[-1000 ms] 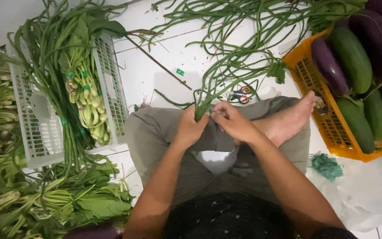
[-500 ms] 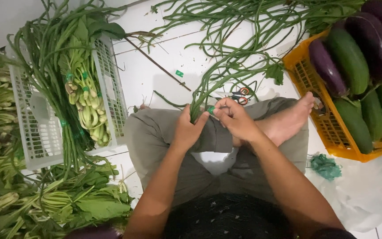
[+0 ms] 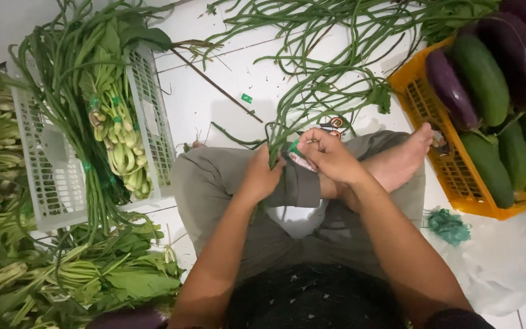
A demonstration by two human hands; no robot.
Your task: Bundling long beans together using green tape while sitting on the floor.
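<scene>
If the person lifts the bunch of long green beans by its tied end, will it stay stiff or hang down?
The bunch of long thin green beans would probably droop: the loose strands already curl and sprawl over the white tiled floor. It looks light, since both hands, left hand and right hand, grip it easily. The strands may tangle, as they cross each other.

The light is bright and even, and it seems to come from above. The white floor (image 3: 226, 103) shines pale, almost washed out near the top. Soft grey shadows lie under the long beans (image 3: 312, 109). Straight lines bend at the edges. The picture is mostly sharp, a little soft low down.
</scene>
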